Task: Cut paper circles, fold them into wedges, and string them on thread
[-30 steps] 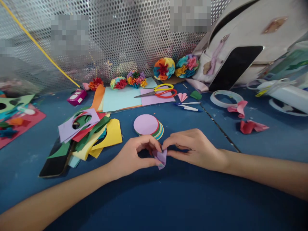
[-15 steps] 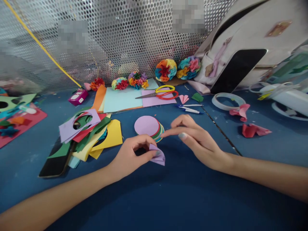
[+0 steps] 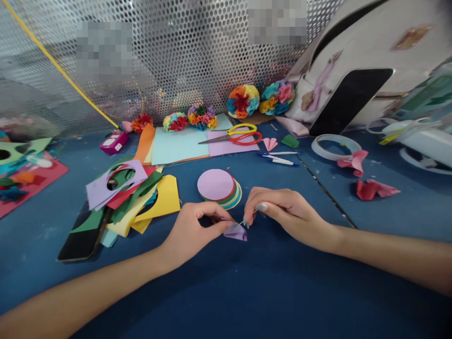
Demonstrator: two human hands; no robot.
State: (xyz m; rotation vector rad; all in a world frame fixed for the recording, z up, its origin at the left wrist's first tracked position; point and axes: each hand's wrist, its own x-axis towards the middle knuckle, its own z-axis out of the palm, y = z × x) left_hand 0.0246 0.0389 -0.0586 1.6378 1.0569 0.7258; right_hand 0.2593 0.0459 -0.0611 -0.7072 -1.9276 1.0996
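Observation:
My left hand pinches a small folded piece of purple paper between thumb and fingers. Close beside it, my right hand is closed, its thumb against the fingers, on a thin pale strip that reaches the purple paper's upper edge. What the strip is made of is too small to tell. Just beyond both hands lies a stack of round paper discs, purple on top, with red, green, yellow and blue edges showing below.
Cut paper sheets lie over a dark phone at left. Scissors rest on coloured paper behind, near pens. A tape roll and red-pink folded papers are at right, before a backpack. Perforated metal rises behind.
My right hand has gone from loosely spread fingers to a closed pinch on the thin strip, nearer the purple paper. The purple paper has shifted slightly right in my left hand.

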